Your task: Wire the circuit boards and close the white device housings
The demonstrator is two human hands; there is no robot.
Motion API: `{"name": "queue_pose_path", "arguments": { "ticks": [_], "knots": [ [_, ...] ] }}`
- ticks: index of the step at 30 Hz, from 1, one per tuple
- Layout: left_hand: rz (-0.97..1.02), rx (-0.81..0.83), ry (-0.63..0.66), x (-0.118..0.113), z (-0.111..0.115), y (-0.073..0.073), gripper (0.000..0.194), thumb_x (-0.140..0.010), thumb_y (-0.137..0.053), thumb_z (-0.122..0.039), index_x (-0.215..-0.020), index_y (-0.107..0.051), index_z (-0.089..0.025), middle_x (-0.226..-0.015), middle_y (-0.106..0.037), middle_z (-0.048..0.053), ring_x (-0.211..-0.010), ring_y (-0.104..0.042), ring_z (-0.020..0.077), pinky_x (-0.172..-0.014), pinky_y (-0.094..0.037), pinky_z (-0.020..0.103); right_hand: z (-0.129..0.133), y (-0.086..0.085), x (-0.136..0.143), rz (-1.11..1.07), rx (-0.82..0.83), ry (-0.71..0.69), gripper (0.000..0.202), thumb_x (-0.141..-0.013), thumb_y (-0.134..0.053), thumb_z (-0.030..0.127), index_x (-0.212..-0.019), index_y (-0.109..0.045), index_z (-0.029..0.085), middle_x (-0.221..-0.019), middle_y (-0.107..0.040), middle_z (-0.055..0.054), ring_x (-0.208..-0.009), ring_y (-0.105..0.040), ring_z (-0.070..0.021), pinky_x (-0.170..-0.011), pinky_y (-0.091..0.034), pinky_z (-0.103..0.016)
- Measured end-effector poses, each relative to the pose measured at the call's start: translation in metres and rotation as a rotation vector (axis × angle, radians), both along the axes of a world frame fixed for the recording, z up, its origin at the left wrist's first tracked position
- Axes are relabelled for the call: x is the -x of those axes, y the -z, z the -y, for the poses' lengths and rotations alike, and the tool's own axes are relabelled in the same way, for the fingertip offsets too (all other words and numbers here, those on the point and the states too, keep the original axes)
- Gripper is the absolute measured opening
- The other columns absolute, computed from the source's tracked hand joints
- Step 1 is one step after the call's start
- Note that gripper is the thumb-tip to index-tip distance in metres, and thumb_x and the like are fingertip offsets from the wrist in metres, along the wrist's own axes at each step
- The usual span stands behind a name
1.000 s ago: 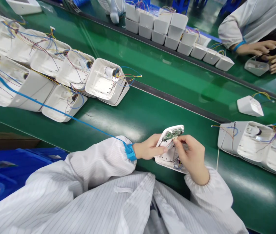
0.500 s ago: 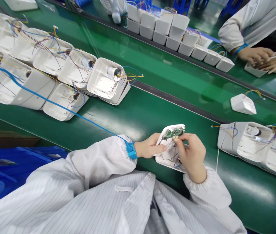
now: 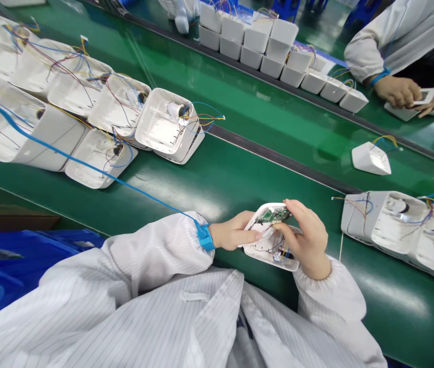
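Between my hands is a white plastic cover (image 3: pixel 257 222) with a green circuit board (image 3: pixel 272 216) on its inner face, tilted up over a white housing (image 3: pixel 263 252). Thin wires run inside the housing. My left hand (image 3: pixel 236 231) is closed on the left edge of the cover, thumb across its inner side. On the right, my right hand (image 3: pixel 309 237) grips the cover's right edge, fingers behind the top corner and thumb by the board's lower edge. What the thumb touches there is too small to make out.
Several open white housings (image 3: pixel 163 122) with wires crowd the bench at left; more (image 3: pixel 396 220) stand at right. One housing (image 3: pixel 371 158) lies on the green belt. A blue wrist cord (image 3: pixel 125 183) crosses the bench. Opposite, a co-worker's hand (image 3: pixel 399 92) is at a white part.
My right hand has shifted from a pinch at the board's lower edge to holding the cover's right edge. The cover has tilted slightly. The lone housing on the belt has moved left.
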State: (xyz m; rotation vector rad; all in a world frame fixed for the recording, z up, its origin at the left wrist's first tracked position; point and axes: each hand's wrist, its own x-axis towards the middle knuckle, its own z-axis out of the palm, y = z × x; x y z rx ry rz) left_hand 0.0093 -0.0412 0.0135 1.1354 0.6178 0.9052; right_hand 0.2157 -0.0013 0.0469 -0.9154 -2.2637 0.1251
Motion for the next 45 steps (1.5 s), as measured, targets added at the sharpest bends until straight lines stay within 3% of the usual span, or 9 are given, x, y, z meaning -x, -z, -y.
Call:
{"name": "queue_pose_path", "arguments": {
  "ticks": [16,27,35,45],
  "knots": [
    [0.081,0.070,0.022,0.000,0.000,-0.005,0.053,-0.079,-0.067,-0.060,-0.099,-0.066,-0.011,-0.089,-0.065,0.010,-0.082,-0.059,0.0208,-0.074,-0.052,0.032,0.005,-0.002,0.004,-0.001,-0.016,0.035,0.045,-0.092,-0.065,0.035,-0.134,-0.057,0.022,-0.120,-0.069,-0.011,-0.100,-0.070,-0.0247,-0.083,-0.056,-0.034],
    [0.176,0.222,0.005,-0.002,0.004,-0.003,0.052,-0.074,-0.075,-0.053,-0.103,-0.066,-0.012,-0.091,-0.064,0.009,-0.082,-0.059,0.0192,-0.074,-0.051,0.030,0.005,-0.003,0.004,0.010,-0.044,0.041,0.047,-0.092,-0.065,0.034,-0.136,-0.055,0.021,-0.120,-0.069,-0.011,-0.095,-0.071,-0.0233,-0.080,-0.056,-0.032],
    [0.189,0.239,-0.011,-0.001,0.002,-0.005,0.051,-0.070,-0.079,-0.048,-0.103,-0.065,-0.012,-0.088,-0.063,0.006,-0.076,-0.056,0.0161,-0.070,-0.049,0.026,-0.007,0.001,0.000,0.000,-0.026,-0.078,0.053,-0.089,-0.068,0.039,-0.137,-0.052,0.020,-0.119,-0.068,-0.012,-0.103,-0.069,-0.0255,-0.082,-0.057,-0.034],
    [0.118,0.131,-0.027,-0.005,0.005,0.002,0.049,-0.077,-0.070,-0.057,-0.098,-0.064,-0.013,-0.084,-0.059,0.006,-0.075,-0.053,0.0167,-0.070,-0.047,0.028,0.001,0.001,0.004,0.068,-0.067,0.016,0.049,-0.092,-0.065,0.035,-0.136,-0.051,0.020,-0.120,-0.068,-0.011,-0.096,-0.069,-0.0228,-0.078,-0.053,-0.031]
  ]
}}
